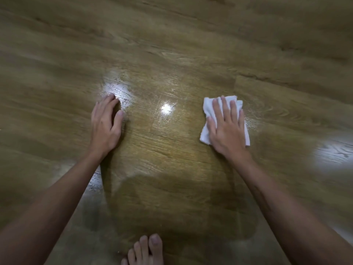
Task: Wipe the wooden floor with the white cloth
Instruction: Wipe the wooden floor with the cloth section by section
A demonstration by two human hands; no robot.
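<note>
The right hand [226,129] lies flat, palm down, on the white cloth [208,111], its fingers straight and slightly spread, pressing the cloth to the wooden floor [172,44]; the forearm extends back toward the lower right corner. The cloth is folded into a rough rectangle, and its edges show beyond the hand on the left side, past the fingertips and along the right side. The left hand [106,123] rests directly on the floor, well apart from the cloth, fingers extended and close together with the thumb out toward the centre, holding nothing. Between the two hands the boards show a wet sheen with two bright light reflections. A bare foot [145,251] stands at the bottom edge, between the forearms. Open floor extends beyond both hands to the top, left and right of the view; the outer areas are blurred.
</note>
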